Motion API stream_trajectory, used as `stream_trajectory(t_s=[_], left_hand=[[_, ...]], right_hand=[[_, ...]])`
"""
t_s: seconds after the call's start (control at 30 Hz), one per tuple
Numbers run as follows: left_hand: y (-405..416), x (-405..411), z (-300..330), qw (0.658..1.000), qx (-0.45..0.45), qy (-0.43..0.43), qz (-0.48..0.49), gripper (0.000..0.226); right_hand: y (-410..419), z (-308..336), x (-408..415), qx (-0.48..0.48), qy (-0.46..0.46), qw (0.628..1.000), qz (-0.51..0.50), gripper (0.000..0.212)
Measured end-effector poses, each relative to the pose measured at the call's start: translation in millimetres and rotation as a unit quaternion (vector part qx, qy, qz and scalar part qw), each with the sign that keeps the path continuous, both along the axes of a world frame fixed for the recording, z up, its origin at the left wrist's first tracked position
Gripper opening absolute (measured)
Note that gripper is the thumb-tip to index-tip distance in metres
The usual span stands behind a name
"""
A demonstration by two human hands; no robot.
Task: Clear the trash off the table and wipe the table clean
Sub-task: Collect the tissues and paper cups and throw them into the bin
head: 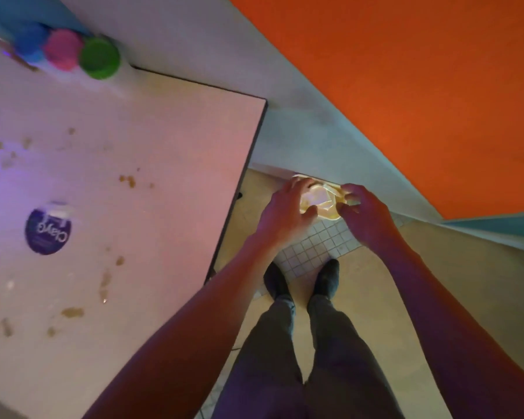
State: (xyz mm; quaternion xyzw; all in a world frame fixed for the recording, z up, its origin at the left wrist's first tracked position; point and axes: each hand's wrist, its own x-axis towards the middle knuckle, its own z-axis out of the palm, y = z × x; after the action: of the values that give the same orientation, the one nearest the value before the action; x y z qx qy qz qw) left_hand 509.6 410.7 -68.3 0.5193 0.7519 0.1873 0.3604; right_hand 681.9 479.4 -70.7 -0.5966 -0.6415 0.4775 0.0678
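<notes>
Both my hands hold a crumpled white foam plate [319, 202] out over the floor, to the right of the table. My left hand [285, 214] grips its left side with curled fingers and my right hand [365, 214] grips its right side. The white table [164, 146] lies at the left, its top spotted with several brown stains [127, 180]. A round purple-lidded wipes tub [48, 231] stands on the table's left part.
Blue [31, 43], pink [61, 49] and green [100, 58] round containers stand at the table's far corner. An orange wall [406, 86] rises at the right. My legs and dark shoes [300, 282] stand on tiled floor beside the table edge.
</notes>
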Motion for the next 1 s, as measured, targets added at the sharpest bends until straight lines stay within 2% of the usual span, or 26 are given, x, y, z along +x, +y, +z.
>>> stream_trajectory(t_s=[0.37, 0.67, 1.0], left_hand=[[-92, -49, 81, 0.995, 0.068, 0.028, 0.07, 0.057], [-143, -65, 104, 0.983, 0.085, 0.045, 0.157, 0.057], [-227, -65, 132, 0.953, 0.083, 0.113, 0.268, 0.054]], right_hand=[[-52, 92, -42, 0.095, 0.035, 0.991, 0.083, 0.039], [-76, 116, -84, 0.125, 0.072, 0.978, 0.151, 0.039], [-128, 136, -118, 0.13, 0.112, 0.946, 0.275, 0.042]])
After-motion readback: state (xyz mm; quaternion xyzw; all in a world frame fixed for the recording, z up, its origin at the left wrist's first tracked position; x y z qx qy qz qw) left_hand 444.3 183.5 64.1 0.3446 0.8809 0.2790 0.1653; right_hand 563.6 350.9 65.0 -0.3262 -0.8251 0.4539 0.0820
